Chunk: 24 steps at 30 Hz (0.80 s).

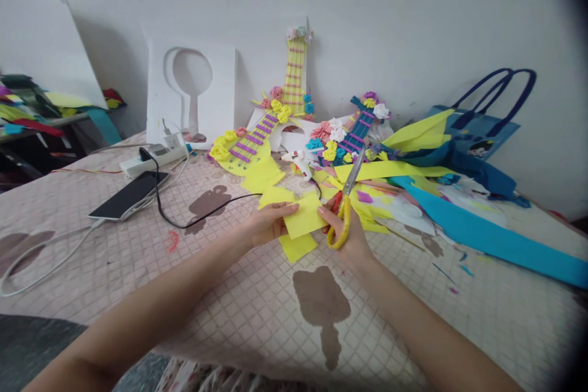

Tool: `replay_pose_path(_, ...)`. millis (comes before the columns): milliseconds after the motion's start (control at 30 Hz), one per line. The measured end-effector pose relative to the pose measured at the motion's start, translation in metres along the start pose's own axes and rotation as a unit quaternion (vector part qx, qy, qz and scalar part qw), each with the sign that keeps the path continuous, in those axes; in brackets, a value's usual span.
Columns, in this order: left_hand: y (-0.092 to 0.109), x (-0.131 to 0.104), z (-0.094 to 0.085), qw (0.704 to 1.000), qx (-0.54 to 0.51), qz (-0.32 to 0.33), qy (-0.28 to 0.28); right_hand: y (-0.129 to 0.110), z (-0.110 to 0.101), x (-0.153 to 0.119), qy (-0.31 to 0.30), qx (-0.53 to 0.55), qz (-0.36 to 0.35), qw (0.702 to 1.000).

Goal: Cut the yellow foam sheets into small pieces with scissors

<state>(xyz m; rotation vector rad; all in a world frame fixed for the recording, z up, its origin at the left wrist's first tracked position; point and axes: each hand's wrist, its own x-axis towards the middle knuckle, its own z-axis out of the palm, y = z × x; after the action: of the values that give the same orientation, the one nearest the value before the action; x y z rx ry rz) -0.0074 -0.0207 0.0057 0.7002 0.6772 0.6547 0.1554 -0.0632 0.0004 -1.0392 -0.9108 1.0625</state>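
Observation:
Between my hands is a square of yellow crepe paper (304,218). My left hand (271,223) pinches its left edge. The fingers of my right hand (351,239) hold its right edge, while scissors (348,202) with yellow and red handles sit in that same hand, blades pointing up and away. Below the held square lies another yellow piece (298,248), and more yellow squares (264,174) spread out behind it. A white glue gun (301,165) rests just beyond my hands.
Paper-flower guitar shapes (252,141) stand at the back beside a white cut-out board (225,86). To the left are a phone (131,195), a power strip (158,156) and cables. Blue crepe paper (487,242) and a blue bag (487,128) occupy the right.

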Motion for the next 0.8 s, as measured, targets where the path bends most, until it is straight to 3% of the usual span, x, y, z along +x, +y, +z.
replay_pose_path(100, 0.000, -0.001, 0.002, 1.000, 0.004, -0.007, -0.003, -0.002, 0.002, -0.003, -0.005, 0.005, -0.002, 1.000)
replay_pose_path(200, 0.004, 0.000, 0.001, 0.999, 0.000, 0.022, 0.039, -0.001, 0.002, -0.003, -0.032, 0.029, 0.008, 0.999)
replay_pose_path(367, 0.025, 0.003, -0.011, 0.993, -0.031, 0.076, 0.087, 0.002, 0.006, -0.005, -0.115, 0.086, 0.087, 0.986)
replay_pose_path(500, 0.041, 0.002, -0.023, 0.986, -0.056, 0.098, 0.122, 0.000, 0.013, -0.018, -0.208, 0.121, 0.158, 0.958)
replay_pose_path(633, 0.049, 0.002, -0.029, 0.982, -0.070, 0.120, 0.127, -0.002, 0.017, -0.031, -0.343, 0.171, 0.247, 0.890)
replay_pose_path(800, 0.055, 0.001, -0.032, 0.978, -0.079, 0.132, 0.138, 0.002, 0.017, -0.038, -0.387, 0.196, 0.274, 0.858)
